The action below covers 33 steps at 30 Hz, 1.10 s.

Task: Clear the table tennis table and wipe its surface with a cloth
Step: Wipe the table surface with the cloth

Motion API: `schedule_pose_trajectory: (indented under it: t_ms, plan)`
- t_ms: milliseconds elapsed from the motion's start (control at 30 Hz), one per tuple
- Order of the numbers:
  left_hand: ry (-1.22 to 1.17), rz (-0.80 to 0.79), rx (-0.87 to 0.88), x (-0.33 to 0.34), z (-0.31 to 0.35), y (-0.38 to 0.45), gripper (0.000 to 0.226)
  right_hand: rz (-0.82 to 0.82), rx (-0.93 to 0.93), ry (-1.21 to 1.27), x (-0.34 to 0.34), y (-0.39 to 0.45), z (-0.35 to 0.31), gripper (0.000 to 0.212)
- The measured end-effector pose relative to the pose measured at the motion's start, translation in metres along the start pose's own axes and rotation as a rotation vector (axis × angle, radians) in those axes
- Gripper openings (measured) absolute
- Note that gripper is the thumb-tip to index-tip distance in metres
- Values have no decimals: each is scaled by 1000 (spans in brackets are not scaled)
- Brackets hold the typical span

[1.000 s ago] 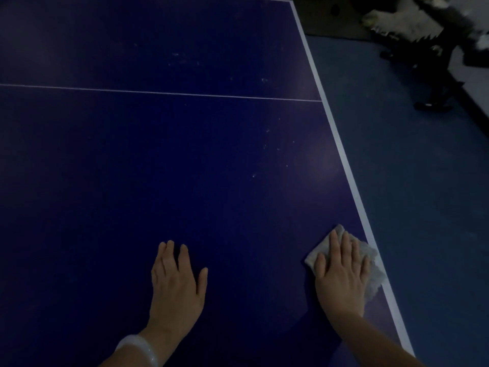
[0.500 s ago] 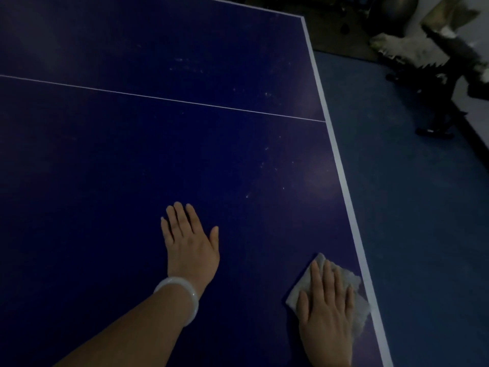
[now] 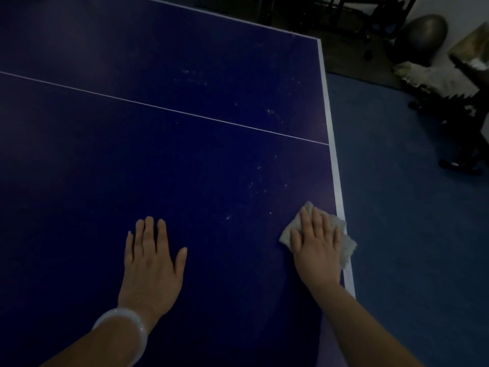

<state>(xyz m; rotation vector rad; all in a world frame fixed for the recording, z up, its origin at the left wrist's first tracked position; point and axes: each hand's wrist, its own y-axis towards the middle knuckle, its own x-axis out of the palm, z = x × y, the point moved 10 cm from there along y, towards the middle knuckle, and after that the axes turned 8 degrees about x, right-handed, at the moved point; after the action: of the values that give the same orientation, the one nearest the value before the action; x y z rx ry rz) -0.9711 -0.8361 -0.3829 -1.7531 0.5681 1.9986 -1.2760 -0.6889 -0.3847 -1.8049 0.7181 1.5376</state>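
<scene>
Here, a pale cloth (image 3: pixel 341 234) lies pressed flat on the dark blue table tennis table (image 3: pixel 185 168), at its right edge.

The right hand (image 3: pixel 316 250) rests on the cloth with fingers straight and close together, the cloth's far side overlapping the white border line (image 3: pixel 332 144). The left hand (image 3: pixel 152 263) lies flat on the bare surface, well apart, fingers straight, thumb spread, a pale bangle (image 3: pixel 124 331) on its wrist. Light specks (image 3: pixel 258 181) dot the table beyond the cloth. A grey ball (image 3: pixel 423 33) sits on the floor beyond.
</scene>
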Motion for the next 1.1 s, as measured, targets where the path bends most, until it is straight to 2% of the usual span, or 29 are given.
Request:
schedule_pose_trajectory:
  t_ms: [67,100,200,267,333,433,500,567,667,733,767,833,933,1100]
  plan:
    - [6,2,-2,0,1,0,79,33,60,22,0,-6,-2,59]
    - [12,1,-3,0,1,0,79,40,-6,20,3,-17,-17,59]
    - [11,7,-3,-1,1,0,79,-2,-464,3,20,-71,-82,59]
    - [8,7,-6,-1,1,1,80,-29,-658,-22,19,-72,-90,58]
    - [0,3,-12,0,0,0,80,-4,-565,-35,9,-30,-66,59]
    - [10,1,-14,-2,1,0,79,22,-127,18,-8,53,-10,60]
    - [9,-6,-8,-1,2,0,78,4,41,81,-11,76,-7,62]
    - [-7,-6,-8,1,0,0,78,8,-52,78,-8,71,-42,63]
    - [-13,-3,-19,2,-1,0,78,4,-434,22,4,27,-102,61]
    - [-19,-13,-17,2,0,0,79,-42,-576,7,10,13,-103,58]
    - [-26,-14,-18,2,0,0,79,-48,-580,9,7,22,-93,56]
    - [-37,-18,-19,1,1,0,80,-14,-444,30,-5,60,-63,57]
    - [-25,-29,-21,0,1,-1,81,-13,-136,88,-25,127,-26,63]
    - [-3,-25,-8,-3,3,-1,78,-80,161,243,-34,195,-37,67]
